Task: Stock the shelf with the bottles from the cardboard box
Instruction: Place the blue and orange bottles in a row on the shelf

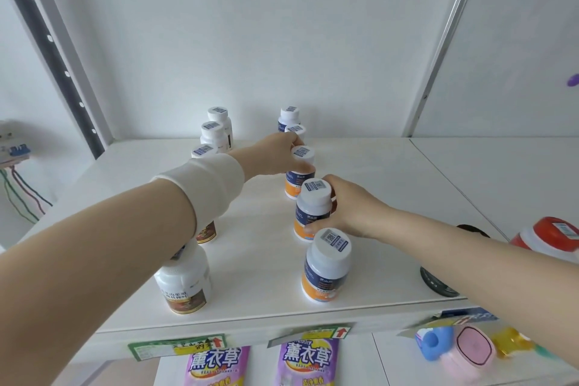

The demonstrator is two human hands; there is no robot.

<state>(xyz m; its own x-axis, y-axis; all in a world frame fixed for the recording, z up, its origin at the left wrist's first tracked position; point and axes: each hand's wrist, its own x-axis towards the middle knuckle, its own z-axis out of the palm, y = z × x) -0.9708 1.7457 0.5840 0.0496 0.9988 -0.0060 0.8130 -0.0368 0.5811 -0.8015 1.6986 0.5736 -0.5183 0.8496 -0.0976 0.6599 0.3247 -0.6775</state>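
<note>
Upright, caps up: left-held bottle (pixel 301 155), right-held bottle (pixel 313 200), on shelf (pixel 257 229).

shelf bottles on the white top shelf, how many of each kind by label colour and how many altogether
White-capped plastic bottles with blue-and-orange labels: 5
White plastic bottles with brown labels: 5 (one only partly visible)
Total: 10

We're in a shop: a white shelf (pixel 376 166) lined with supplement bottles (pixel 326 266), price tags (pixel 178 349) along its edge.
</note>
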